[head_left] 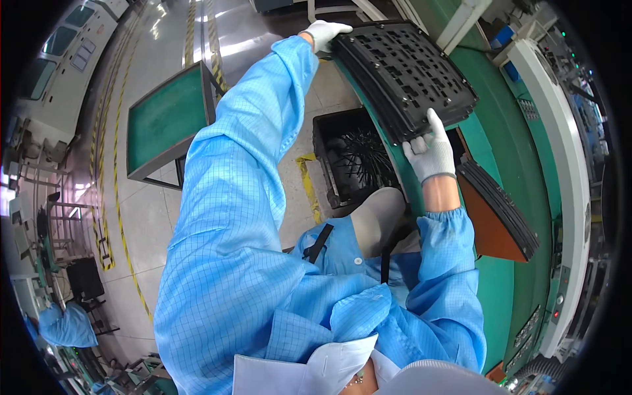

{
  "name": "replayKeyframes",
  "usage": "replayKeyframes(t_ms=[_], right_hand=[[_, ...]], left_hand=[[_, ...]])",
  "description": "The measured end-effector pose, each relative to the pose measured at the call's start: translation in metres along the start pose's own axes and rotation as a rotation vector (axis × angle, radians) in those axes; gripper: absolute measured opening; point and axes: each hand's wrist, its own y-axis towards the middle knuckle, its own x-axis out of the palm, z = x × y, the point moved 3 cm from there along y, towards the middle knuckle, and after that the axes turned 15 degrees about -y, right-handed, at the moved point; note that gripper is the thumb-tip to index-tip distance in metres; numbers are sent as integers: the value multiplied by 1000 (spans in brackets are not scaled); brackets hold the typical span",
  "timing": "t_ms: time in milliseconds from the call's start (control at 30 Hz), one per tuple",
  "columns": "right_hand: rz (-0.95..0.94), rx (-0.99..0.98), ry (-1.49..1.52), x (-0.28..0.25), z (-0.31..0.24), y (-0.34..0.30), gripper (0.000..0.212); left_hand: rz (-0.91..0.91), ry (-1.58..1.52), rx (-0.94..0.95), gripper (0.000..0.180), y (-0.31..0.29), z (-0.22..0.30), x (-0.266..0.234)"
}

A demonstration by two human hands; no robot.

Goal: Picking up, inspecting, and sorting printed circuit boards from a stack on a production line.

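Black tray stack (408, 72) is sitting over the counter's (494, 289) left edge; its underside is hidden, so can't tell if the counter is bearing it. Right hand (429, 150), white-gloved, is pinching the stack's near edge: thumb on top, fingers curling at the rim, tips partly out of sight. Left hand (324, 34), also gloved, is lying at the far left corner, fingers fairly straight; thumb is hidden, can't tell how firmly it's gripping. Second tray stack (503, 205) is leaning on a brown board (490, 230) by the right sleeve, partly covered. Black bin (321, 155) is standing on the floor off the counter's left edge, holding thin dark strands, hard to make out. Label sheets (83, 52) on the white machine (66, 72) are showing print too small to read. Blue garment (68, 324), lower left, is blurring into the dark rim.
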Motion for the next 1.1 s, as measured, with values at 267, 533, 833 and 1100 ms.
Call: replayKeyframes(t_ms=[267,533,833,1100], right_hand=[[-161,-36,-173,18,-14,-59,56],[-609,-8,-355,69,-14,-39,50],[-1032,-252,-693,288,-30,30,94],[-391,-775,-1237,6,-99,19,47]], left_hand=[[-429,-189,166,19,-61,-27,-15],[81,-984,-204,27,-276,25,-78],[1088,-1042,392,34,-275,-5,-286],[1711,-1130,464,72,-212,-105,-487]])
